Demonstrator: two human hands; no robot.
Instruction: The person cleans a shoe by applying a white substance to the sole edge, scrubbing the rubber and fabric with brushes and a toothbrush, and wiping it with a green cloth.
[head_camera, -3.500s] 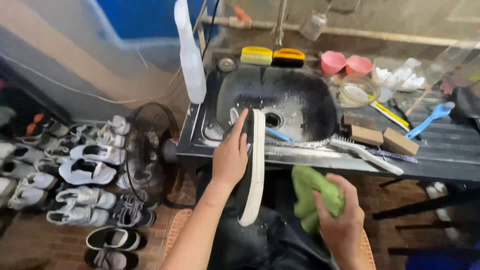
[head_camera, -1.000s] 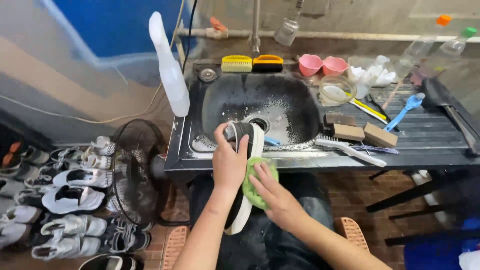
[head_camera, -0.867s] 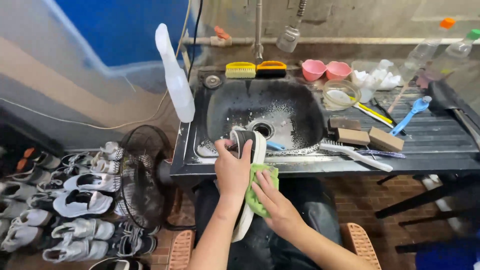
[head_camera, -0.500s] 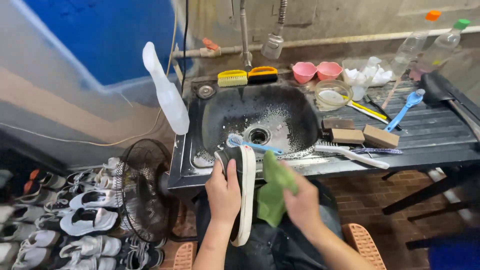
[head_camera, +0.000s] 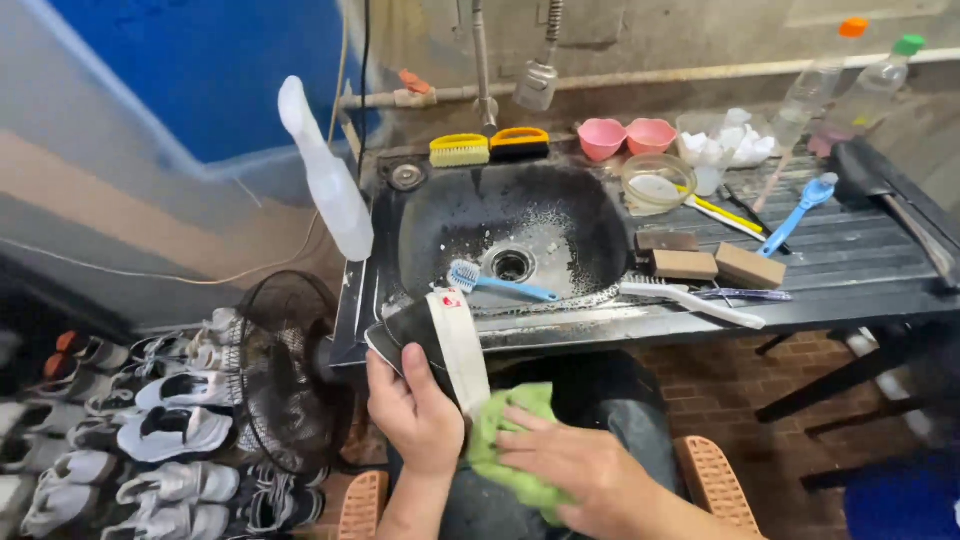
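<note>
Green soft cloth (head_camera: 512, 450) in right hand (head_camera: 570, 470) | left hand (head_camera: 415, 410) grips white-soled black shoe (head_camera: 440, 345)

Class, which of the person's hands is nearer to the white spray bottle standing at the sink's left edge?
Left. The left hand grips the shoe below the spray bottle; the right hand, on the green cloth, lies farther right.
</note>
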